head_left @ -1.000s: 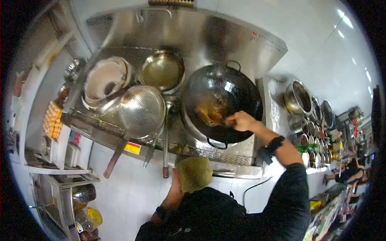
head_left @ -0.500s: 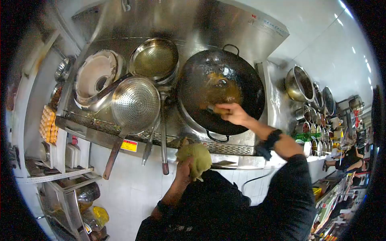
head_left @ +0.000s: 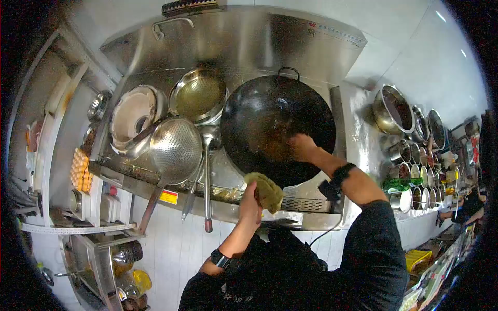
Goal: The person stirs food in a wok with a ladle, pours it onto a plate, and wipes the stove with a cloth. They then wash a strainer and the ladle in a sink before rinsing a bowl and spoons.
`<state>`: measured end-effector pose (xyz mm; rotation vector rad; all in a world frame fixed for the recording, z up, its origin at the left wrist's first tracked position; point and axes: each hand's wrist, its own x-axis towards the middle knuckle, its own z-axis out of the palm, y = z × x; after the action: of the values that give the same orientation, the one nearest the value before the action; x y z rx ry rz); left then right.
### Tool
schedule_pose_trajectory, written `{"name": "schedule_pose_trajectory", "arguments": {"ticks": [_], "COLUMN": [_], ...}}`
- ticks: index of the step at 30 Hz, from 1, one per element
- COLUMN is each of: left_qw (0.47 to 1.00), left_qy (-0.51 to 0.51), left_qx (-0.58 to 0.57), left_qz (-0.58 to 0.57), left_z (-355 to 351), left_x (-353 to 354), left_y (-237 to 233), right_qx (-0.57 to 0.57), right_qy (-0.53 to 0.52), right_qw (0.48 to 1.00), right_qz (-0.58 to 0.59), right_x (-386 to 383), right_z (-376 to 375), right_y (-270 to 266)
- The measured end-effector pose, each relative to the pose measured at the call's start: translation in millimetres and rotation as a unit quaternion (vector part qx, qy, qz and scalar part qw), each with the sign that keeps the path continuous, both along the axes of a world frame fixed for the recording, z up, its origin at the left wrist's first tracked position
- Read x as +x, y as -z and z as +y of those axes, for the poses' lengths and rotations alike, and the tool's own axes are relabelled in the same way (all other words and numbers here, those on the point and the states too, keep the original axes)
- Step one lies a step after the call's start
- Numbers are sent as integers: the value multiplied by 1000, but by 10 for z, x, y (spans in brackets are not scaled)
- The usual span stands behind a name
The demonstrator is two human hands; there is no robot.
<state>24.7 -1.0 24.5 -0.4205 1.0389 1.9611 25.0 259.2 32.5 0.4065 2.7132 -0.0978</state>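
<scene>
In the head view, my left hand (head_left: 251, 203) holds a folded cloth (head_left: 270, 194), greenish yellow, with the fingers bent around it. This hand is in front of the stove (head_left: 311, 220), near the lower edge of the wok (head_left: 246, 101). On my left wrist there is a watch (head_left: 221, 258).

My right hand (head_left: 303, 148) is inside the wok, low over its right half. Its fingers are drawn together, but the hand is dark and blurred there, so I cannot tell if something is in it. On my right wrist I have a black band (head_left: 342, 173). The wok sits on the right part of the stove, with one loop handle at its far rim, and in its middle I see something brown and wet.

To the left of the wok, a ladle (head_left: 207, 181) lies with its handle toward me. Beside it is a big strainer (head_left: 177, 145), and behind this one a second strainer (head_left: 198, 96). Farther left is a pale burner ring (head_left: 129, 111), then eggs (head_left: 81, 171) on a shelf. On the right side, well apart from my hands, stand a pot (head_left: 394, 111) and rows of tins (head_left: 400, 151).
</scene>
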Motion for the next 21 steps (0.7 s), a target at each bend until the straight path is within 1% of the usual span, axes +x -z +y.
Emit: {"name": "schedule_pose_trajectory", "arguments": {"ticks": [1,2,3,5,6,8,9,10,11,12,14,15,16,17,19,21], "left_qw": [1000,999,999,988,986,988,988,984,981,978,983,985,991,995,993,990], "left_qy": [-13,-41,-24,1,11,25,31,17,23,31,21,16,3,-10,26,48], "left_qx": [20,25,-26,-129,-141,-137,-134,-155,-172,-189,-168,-158,-128,-97,-114,-132], "left_qz": [-20,-1,28,83,87,72,66,88,85,80,69,63,45,30,27,28], "left_z": [-4,32,22,8,46,35,61,80,75,56,48,45,86,124,153,219], "left_x": [3,29,65,94,67,80,61,64,57,58,103,123,166,176,169,159], "left_y": [23,21,44,134,208,440,495,331,232,153,230,271,450,530,475,465], "right_qx": [-13,-13,-15,39,76,149,148,147,144,107,-37,-144,-176,-206,-334,-342], "right_qy": [-17,-61,-107,-112,-105,-91,-63,-35,-6,46,52,7,-30,-66,-40,-44], "right_qw": [1000,998,994,993,992,985,987,988,989,989,968,936,926,914,925,938], "right_qz": [-16,7,28,-6,-4,6,15,25,32,96,244,321,331,342,174,35], "right_x": [171,377,565,682,618,314,93,-165,-389,-614,-725,-591,-434,-293,168,545], "right_z": [-14,13,65,189,333,624,604,509,437,456,135,-181,-317,-431,-420,-141], "right_y": [-76,-184,-313,-574,-501,-183,-99,-31,94,596,837,542,408,274,-169,-516]}}
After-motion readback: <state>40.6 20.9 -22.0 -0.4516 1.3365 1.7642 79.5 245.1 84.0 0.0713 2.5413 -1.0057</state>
